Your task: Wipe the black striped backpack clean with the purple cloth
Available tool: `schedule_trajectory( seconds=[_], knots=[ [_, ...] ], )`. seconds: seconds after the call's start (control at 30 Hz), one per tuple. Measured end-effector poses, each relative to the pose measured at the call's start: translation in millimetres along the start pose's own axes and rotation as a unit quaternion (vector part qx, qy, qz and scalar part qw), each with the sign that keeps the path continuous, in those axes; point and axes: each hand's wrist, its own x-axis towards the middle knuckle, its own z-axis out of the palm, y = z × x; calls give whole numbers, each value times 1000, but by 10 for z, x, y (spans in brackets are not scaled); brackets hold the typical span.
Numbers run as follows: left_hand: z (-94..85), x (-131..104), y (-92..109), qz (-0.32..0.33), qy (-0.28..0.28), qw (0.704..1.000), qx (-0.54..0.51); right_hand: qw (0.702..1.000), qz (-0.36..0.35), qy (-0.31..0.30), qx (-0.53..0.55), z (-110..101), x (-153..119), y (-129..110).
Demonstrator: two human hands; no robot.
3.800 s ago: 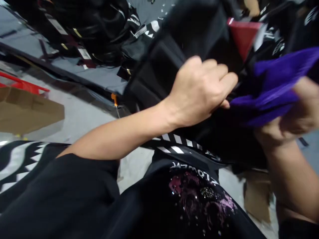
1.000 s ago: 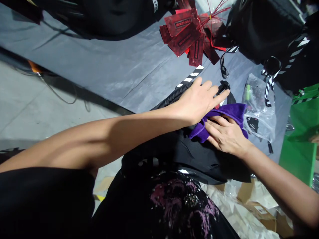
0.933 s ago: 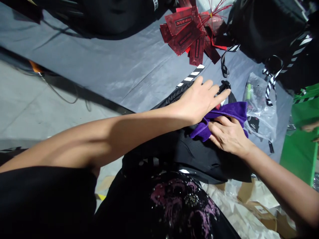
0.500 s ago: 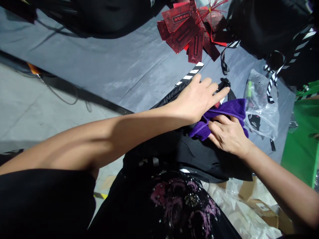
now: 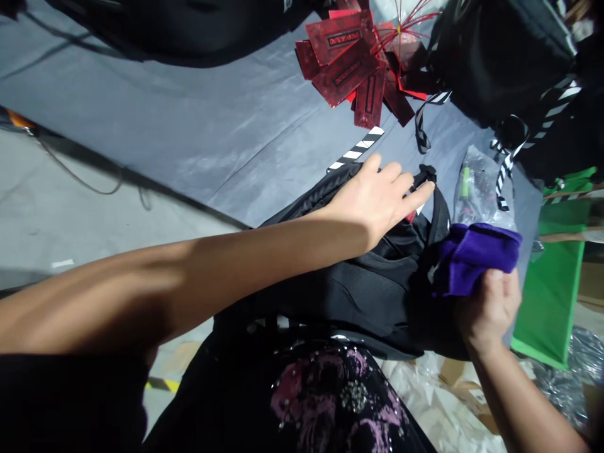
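Note:
A black fabric bag [image 5: 368, 289] lies across the near edge of the table, against my body. My left hand [image 5: 377, 198] rests on its upper rim, the fingers bent over the fabric and the index finger reaching right; the thumb is hidden. Beside that finger, a small red and white piece [image 5: 415, 212] shows at the bag's opening. To the right, my right hand [image 5: 493, 308] grips a bunched purple cloth [image 5: 481, 255], held over the bag's right end. A black-and-white striped strap [image 5: 356, 151] sticks out beyond the left hand.
Red hang tags [image 5: 346, 63] on red strings lie fanned out on the grey table [image 5: 198, 126]. Black bags [image 5: 500, 56] stand at the back. A clear plastic bag [image 5: 481, 182] lies behind the cloth. At right are a green bin [image 5: 550, 289] and another person's arms [image 5: 573, 236].
My right hand has drawn the purple cloth out from the bag's opening toward the right and turned over. My left hand stays on the rim. The view has shifted slightly right.

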Motion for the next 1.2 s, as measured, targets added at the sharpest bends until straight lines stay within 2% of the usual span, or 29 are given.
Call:
schedule_trajectory(
  seconds=[0.07, 0.1, 0.17, 0.2, 0.27, 0.3, 0.43, 0.57, 0.67, 0.77, 0.87, 1.07, 1.2],
  knots=[
    [-18, -6, 6, 3, -1, 1000, 11, 989, -119, -83, -32, 141, 103, -154],
    [-26, -8, 8, 5, -2, 1000, 17, 966, -197, -155, -66, 215, 166, -231],
    [-38, -7, 13, 5, -5, 1000, 21, 883, -331, -298, -151, 346, 300, -361],
    [-42, -5, 14, 2, -7, 1000, 18, 841, -373, -343, -192, 396, 363, -411],
    [-40, 4, 14, -2, -7, 1000, 7, 787, -417, -378, -251, 458, 458, -476],
    [-34, 9, 12, -2, -2, 1000, 3, 777, -427, -380, -265, 475, 486, -496],
    [10, 20, -1, -5, 18, 1000, -2, 781, -434, -356, -273, 525, 472, -508],
    [1, -6, -18, 10, 18, 999, 25, 806, -411, -299, -304, 546, 354, -434],
    [-88, -77, -39, 24, 4, 997, 67, 828, -402, -272, -280, 510, 260, -368],
    [-212, -207, -59, -17, -46, 995, 88, 847, -403, -244, -245, 471, 183, -344],
    [-275, -325, -58, -85, -72, 992, 67, 850, -413, -228, -236, 475, 129, -369],
    [-157, -301, -47, -129, -64, 988, 52, 864, -392, -236, -210, 568, 110, -387],
    [-127, -304, -60, -119, -62, 989, 54, 865, -398, -219, -211, 607, 108, -323]
  ],
)
